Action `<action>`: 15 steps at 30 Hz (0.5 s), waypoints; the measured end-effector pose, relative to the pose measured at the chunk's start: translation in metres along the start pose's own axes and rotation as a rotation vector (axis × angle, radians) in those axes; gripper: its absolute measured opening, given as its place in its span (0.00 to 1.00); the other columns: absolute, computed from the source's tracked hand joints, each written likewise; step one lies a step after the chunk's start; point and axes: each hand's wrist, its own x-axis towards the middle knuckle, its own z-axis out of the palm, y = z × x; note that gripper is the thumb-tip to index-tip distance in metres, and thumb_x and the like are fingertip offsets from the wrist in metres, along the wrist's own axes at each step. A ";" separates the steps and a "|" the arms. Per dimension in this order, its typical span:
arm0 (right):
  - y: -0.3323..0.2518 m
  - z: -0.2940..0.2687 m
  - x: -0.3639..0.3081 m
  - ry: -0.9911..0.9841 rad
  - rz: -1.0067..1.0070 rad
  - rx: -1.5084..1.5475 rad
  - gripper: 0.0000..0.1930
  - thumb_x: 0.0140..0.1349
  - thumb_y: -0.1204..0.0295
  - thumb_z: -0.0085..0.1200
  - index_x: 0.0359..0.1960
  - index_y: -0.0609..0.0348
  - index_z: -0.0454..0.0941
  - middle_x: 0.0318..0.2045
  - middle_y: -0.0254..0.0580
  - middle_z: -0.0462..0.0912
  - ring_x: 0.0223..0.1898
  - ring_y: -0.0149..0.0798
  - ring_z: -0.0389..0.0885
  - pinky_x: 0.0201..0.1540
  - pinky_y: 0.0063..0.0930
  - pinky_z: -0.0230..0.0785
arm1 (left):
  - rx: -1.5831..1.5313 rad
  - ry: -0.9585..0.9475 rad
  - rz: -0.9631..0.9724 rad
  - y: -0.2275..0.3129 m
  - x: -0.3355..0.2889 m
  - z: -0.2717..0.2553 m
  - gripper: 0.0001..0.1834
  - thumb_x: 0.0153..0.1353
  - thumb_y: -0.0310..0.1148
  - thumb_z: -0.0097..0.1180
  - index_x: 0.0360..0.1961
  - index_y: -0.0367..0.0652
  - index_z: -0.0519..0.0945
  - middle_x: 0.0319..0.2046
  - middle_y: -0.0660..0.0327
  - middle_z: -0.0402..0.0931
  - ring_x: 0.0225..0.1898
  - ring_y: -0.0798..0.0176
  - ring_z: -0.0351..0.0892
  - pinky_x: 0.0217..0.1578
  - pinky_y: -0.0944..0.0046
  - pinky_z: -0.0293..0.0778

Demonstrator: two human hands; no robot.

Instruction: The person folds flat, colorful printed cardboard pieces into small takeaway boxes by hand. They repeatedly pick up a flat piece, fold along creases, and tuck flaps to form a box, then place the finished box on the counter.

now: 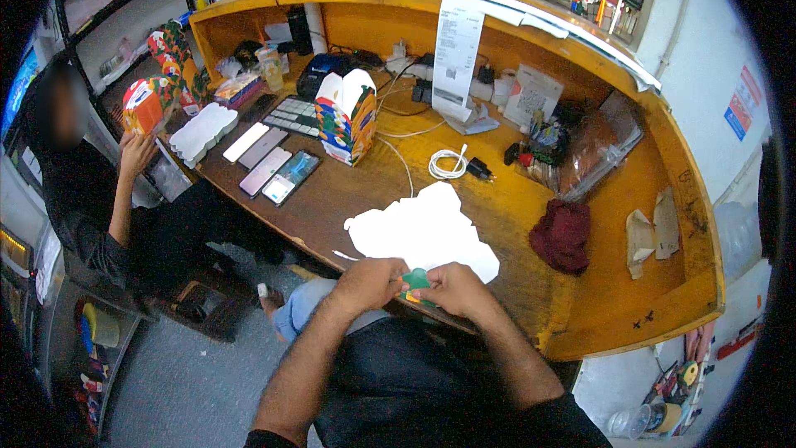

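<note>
A flat box blank [419, 228], white side up, lies at the front edge of the wooden desk in front of me. Its near flap is bent up and shows a green and orange printed face. My left hand [373, 284] pinches this flap at its left side, while the fingers of my right hand [454, 289] close on its right side. Both thumbs are near the coloured part, and some fingertips are hidden behind it. Beyond the blank stands a folded takeaway box [347, 119] with a colourful print, upright, its white top flaps raised.
Several phones [292, 177] and a keyboard [293, 114] lie left on the desk [514, 199]. A coiled white cable [448, 163], charger [480, 169] and maroon cloth [560, 236] are to the right. At left, a seated person holds a printed box [145, 106] beside a white blank [201, 133].
</note>
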 end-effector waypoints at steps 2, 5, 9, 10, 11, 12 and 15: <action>0.015 0.009 0.001 0.048 0.029 0.017 0.16 0.65 0.60 0.77 0.41 0.61 0.92 0.26 0.37 0.89 0.28 0.27 0.82 0.33 0.31 0.75 | 0.078 -0.065 0.033 0.010 0.001 -0.008 0.16 0.68 0.40 0.69 0.53 0.45 0.88 0.45 0.45 0.89 0.50 0.36 0.88 0.54 0.39 0.81; -0.023 0.009 -0.017 0.092 -0.054 -0.062 0.17 0.66 0.61 0.76 0.48 0.60 0.91 0.35 0.44 0.93 0.35 0.37 0.90 0.42 0.36 0.82 | 0.118 0.040 0.105 0.005 -0.017 -0.003 0.15 0.63 0.32 0.71 0.51 0.47 0.87 0.47 0.47 0.88 0.53 0.37 0.86 0.56 0.41 0.81; -0.002 0.005 -0.033 0.102 -0.554 -0.046 0.32 0.62 0.58 0.78 0.66 0.55 0.84 0.59 0.51 0.86 0.61 0.51 0.84 0.66 0.43 0.77 | -0.023 0.211 0.254 -0.026 -0.031 -0.007 0.16 0.57 0.20 0.69 0.45 0.47 0.84 0.45 0.49 0.87 0.51 0.38 0.86 0.55 0.44 0.82; 0.000 -0.005 -0.042 0.181 -0.550 -0.111 0.33 0.60 0.59 0.79 0.67 0.54 0.83 0.62 0.50 0.85 0.67 0.53 0.79 0.72 0.46 0.71 | -0.114 0.208 0.243 -0.035 -0.035 -0.013 0.15 0.59 0.19 0.67 0.45 0.45 0.84 0.45 0.50 0.88 0.54 0.43 0.88 0.56 0.49 0.82; -0.003 -0.019 -0.055 0.250 -0.548 -0.215 0.33 0.60 0.60 0.79 0.66 0.53 0.84 0.63 0.50 0.84 0.68 0.54 0.78 0.72 0.46 0.70 | -0.194 0.195 0.207 -0.040 -0.041 -0.023 0.16 0.58 0.15 0.66 0.46 0.42 0.84 0.47 0.52 0.88 0.58 0.47 0.87 0.60 0.52 0.81; -0.005 -0.030 -0.064 0.324 -0.542 -0.323 0.32 0.59 0.61 0.78 0.66 0.51 0.84 0.63 0.50 0.83 0.69 0.55 0.76 0.73 0.47 0.70 | -0.276 0.182 0.177 -0.044 -0.046 -0.032 0.17 0.58 0.11 0.65 0.46 0.39 0.84 0.50 0.54 0.89 0.63 0.52 0.86 0.65 0.55 0.80; 0.012 -0.035 -0.072 0.363 -0.530 -0.477 0.28 0.58 0.65 0.76 0.63 0.49 0.86 0.62 0.47 0.85 0.67 0.53 0.79 0.71 0.45 0.72 | -0.651 0.096 0.139 -0.071 -0.043 -0.039 0.17 0.60 0.08 0.62 0.47 0.39 0.84 0.53 0.54 0.88 0.68 0.51 0.83 0.69 0.52 0.77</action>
